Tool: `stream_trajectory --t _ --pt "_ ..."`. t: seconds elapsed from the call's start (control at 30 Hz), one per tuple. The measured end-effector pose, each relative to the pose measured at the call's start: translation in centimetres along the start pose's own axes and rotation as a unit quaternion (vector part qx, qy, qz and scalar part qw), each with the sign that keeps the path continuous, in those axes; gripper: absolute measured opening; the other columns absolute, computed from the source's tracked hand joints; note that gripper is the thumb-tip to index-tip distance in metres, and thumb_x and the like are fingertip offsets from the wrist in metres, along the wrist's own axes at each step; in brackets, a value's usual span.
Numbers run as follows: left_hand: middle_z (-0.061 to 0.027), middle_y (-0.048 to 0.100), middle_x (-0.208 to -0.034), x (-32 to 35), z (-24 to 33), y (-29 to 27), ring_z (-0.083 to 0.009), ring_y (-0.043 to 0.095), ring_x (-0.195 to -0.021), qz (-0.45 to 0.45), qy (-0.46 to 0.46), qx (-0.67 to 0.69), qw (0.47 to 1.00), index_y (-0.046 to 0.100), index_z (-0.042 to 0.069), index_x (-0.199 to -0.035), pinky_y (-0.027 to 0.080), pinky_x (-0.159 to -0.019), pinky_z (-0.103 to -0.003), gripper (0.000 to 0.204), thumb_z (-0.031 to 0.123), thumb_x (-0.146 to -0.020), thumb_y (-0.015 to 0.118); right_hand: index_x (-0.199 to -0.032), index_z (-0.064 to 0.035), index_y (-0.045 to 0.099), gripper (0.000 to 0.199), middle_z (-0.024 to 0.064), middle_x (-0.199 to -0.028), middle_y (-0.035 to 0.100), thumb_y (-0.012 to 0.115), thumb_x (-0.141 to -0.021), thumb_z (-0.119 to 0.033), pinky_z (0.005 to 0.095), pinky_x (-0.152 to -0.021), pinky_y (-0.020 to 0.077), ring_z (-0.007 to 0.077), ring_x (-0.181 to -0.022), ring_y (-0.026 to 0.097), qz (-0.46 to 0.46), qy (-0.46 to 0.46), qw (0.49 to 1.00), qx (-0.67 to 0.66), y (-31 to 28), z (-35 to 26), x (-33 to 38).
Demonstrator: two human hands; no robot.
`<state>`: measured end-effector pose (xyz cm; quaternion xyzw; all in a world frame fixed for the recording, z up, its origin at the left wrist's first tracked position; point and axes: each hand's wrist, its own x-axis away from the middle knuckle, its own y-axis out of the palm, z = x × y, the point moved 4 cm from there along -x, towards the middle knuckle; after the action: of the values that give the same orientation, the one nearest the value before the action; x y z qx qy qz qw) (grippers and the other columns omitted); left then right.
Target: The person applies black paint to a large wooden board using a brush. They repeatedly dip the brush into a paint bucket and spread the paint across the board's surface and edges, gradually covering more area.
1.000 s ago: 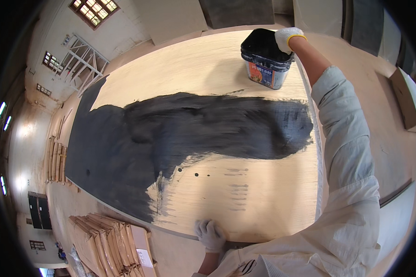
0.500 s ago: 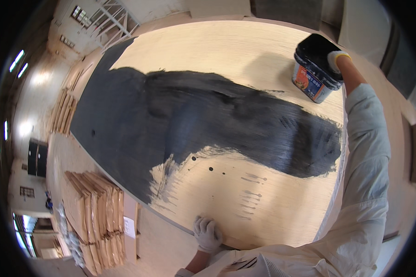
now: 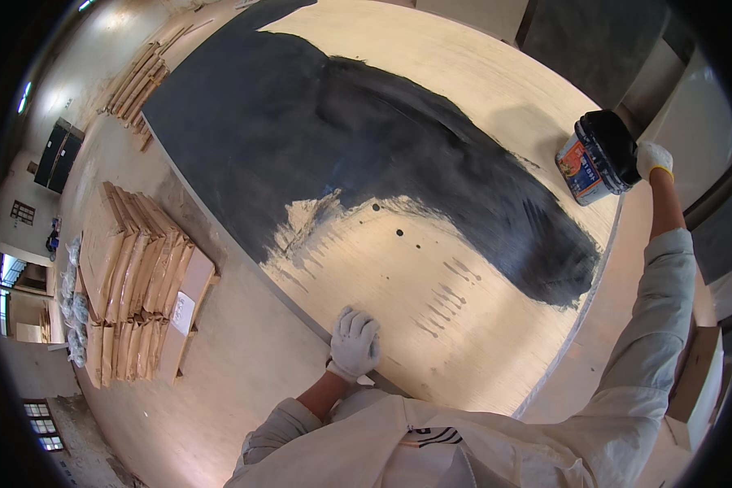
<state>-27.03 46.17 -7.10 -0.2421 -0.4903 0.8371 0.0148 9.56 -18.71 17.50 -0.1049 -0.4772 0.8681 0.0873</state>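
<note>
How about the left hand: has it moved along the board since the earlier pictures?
No, not noticeably: the left hand stays at the near edge of the board, right of the black coating; the whole view has turned.

Warm, fairly even light brightens the large pale wood-grain board (image 3: 480,358); a soft-edged shadow falls to the upper left of the dark-rimmed rectangular plastic bucket (image 3: 579,171); a faint bluish sheen marks the smeared black coating (image 3: 382,138); glare whitens patches of the far pale wall (image 3: 53,102), near a thin bright light strip (image 3: 25,98); fisheye distortion bows straight edges; black vignetting fills the corners; distant details look soft.
</note>
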Motion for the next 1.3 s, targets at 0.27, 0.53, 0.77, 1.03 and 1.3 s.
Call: stream_trajectory --t 0.27,0.53,0.77,1.03,1.3 --pt "-0.0134 0.061 -0.117 0.6 -0.6 0.3 -0.0374 0.056 -0.123 -0.018 0.007 0.009 1.000 0.064 0.009 -0.111 0.039 -0.120 -0.059 0.032 0.015 -0.079 0.071 -0.142 -0.0169 0.072 0.047 0.0185 -0.136 0.073 0.062 -0.096 -0.022 0.0481 -0.109 0.0528 0.0405 -0.128 0.067 0.151 0.089 0.980 -0.091 -9.6 4.1 14.0" --pt "-0.0146 0.063 -0.125 1.5 -1.7 0.0 -0.0414 0.055 -0.128 0.011 0.025 0.069 0.997 0.065 0.009 -0.117 0.040 -0.113 -0.058 0.036 0.011 -0.082 0.069 -0.151 -0.0091 0.065 0.062 0.0195 -0.135 0.076 0.071 -0.090 0.000 0.0315 -0.104 0.0534 0.0156 -0.120 0.072 -0.052 0.149 0.850 -0.503 2.4 -5.7 42.1" --pt "-0.0132 0.063 -0.129 5.1 -7.9 -5.3 -0.0404 0.055 -0.130 -0.009 0.068 0.193 0.979 0.066 0.011 -0.121 0.042 -0.111 -0.057 0.040 0.010 -0.081 0.069 -0.145 -0.0039 0.069 0.064 0.0186 -0.137 0.075 0.068 -0.082 0.007 0.0331 -0.108 0.0529 0.0223 -0.127 0.072 -0.199 0.228 0.810 -0.503 4.3 -17.3 63.9" --pt "-0.0179 0.063 -0.128 16.6 -25.3 -12.5 -0.0431 0.055 -0.127 -0.070 -0.044 0.155 0.985 0.066 0.008 -0.119 0.044 -0.109 -0.057 0.034 0.007 -0.085 0.066 -0.147 -0.0156 0.070 0.065 0.0221 -0.127 0.078 0.066 -0.084 0.000 0.0324 -0.103 0.0547 0.0234 -0.116 0.075 -0.204 0.101 0.853 -0.470 0.7 -23.9 56.7" --pt "-0.0211 0.064 -0.121 24.2 -30.9 -16.5 -0.0438 0.057 -0.120 -0.053 -0.130 0.120 0.983 0.066 0.002 -0.114 0.047 -0.105 -0.056 0.028 0.002 -0.087 0.061 -0.152 -0.0318 0.066 0.067 0.0162 -0.140 0.073 0.061 -0.090 -0.007 0.0420 -0.109 0.0545 0.0371 -0.122 0.072 -0.206 -0.173 0.900 -0.343 -15.5 -49.5 37.8"
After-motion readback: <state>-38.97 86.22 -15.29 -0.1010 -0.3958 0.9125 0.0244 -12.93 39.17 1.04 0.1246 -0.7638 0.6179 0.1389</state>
